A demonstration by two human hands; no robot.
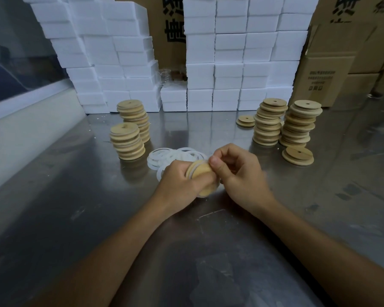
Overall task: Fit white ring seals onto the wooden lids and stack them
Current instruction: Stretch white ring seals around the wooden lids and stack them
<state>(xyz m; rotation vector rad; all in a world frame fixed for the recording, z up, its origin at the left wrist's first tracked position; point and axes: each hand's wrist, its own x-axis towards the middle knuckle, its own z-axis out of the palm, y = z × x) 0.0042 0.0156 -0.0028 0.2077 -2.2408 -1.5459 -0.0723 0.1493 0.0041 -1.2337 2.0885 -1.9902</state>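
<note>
Starting at the left, we list two stacks of wooden lids: a taller rear stack (134,120) and a shorter front stack (127,141), standing just beside each other on the steel worktop (75,196). Behind them we record a wall of white foam boxes (111,63), with brown cartons (171,29) showing in the gap.

Centre, we note a loose pile of white ring seals (175,155) lying flat on the worktop, just beyond the hands. Our left hand (177,185) grips one wooden lid (203,180) held on edge above the worktop, its fingers curled round the near rim. A white ring seal (192,168) sits partway round that lid's upper edge. Our right hand (239,173) meets the lid from the other side, thumb and curled fingers pinching at the seal on the top rim; the exact finger contact is partly hidden.

Right of centre, we enter a low pair of lids (245,121), then two tall, uneven stacks (268,122) and (300,125) touching each other, and a short stack (298,155) in front. Far right, we log more cartons (324,74) with printed text.
</note>
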